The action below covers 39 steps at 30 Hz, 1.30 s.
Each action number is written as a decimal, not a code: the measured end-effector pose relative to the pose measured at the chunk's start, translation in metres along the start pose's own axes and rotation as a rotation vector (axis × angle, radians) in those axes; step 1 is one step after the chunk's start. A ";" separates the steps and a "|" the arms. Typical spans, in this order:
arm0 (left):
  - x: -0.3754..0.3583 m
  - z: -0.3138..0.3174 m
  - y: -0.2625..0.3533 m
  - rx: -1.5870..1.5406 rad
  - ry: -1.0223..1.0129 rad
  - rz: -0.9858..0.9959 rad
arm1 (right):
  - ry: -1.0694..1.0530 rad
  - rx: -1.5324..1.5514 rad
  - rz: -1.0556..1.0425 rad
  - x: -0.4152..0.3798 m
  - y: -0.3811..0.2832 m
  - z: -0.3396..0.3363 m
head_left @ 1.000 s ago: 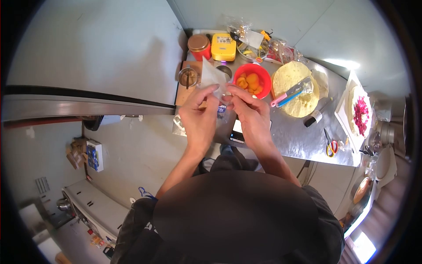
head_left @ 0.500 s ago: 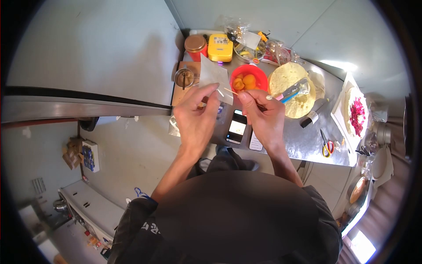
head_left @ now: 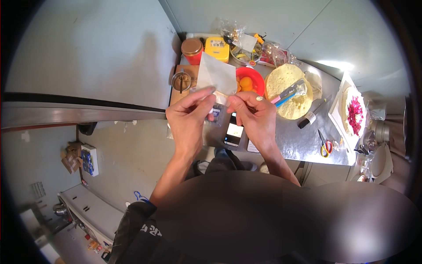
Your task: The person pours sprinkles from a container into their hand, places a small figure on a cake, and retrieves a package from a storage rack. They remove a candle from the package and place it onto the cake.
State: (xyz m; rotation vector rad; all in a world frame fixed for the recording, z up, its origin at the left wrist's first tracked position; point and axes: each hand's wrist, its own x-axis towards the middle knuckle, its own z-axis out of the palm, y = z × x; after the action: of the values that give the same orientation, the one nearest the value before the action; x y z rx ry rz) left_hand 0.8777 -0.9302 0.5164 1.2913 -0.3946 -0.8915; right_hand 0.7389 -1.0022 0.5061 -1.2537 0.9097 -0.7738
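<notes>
Between my hands a white paper sheet (head_left: 216,72) stands up, its lower edge at my fingertips. My left hand (head_left: 188,116) is closed in a pinch on the sheet's lower left side. My right hand (head_left: 255,116) pinches close to the lower right corner, where a thin pale stick runs between the fingertips; its ends are hard to make out. Below the hands a phone (head_left: 233,132) with a lit screen lies on the metal table. Just behind my right hand is a red bowl (head_left: 259,78) with orange fruit halves (head_left: 246,82), partly hidden.
A round yellow cake layer (head_left: 281,77) carries a spatula (head_left: 288,92). To its right are a dark-handled knife (head_left: 308,119), scissors (head_left: 325,147) and a cream cake with pink topping (head_left: 355,110). A metal cup (head_left: 181,81), red jar (head_left: 192,49) and yellow box (head_left: 217,49) stand at the left.
My hands have come closer together, and my right hand has moved left to the paper. The sheet now faces me more squarely. The stick, clear before, is mostly hidden.
</notes>
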 end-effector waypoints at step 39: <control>0.006 0.008 -0.006 0.487 0.072 0.219 | -0.270 0.465 0.422 0.005 0.004 -0.014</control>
State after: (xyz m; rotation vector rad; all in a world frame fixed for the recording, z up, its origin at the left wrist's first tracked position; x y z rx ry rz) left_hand 0.8738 -0.9398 0.5113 1.6810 -0.7118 -0.5771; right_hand 0.7282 -1.0124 0.5009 -0.7015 0.6883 -0.4299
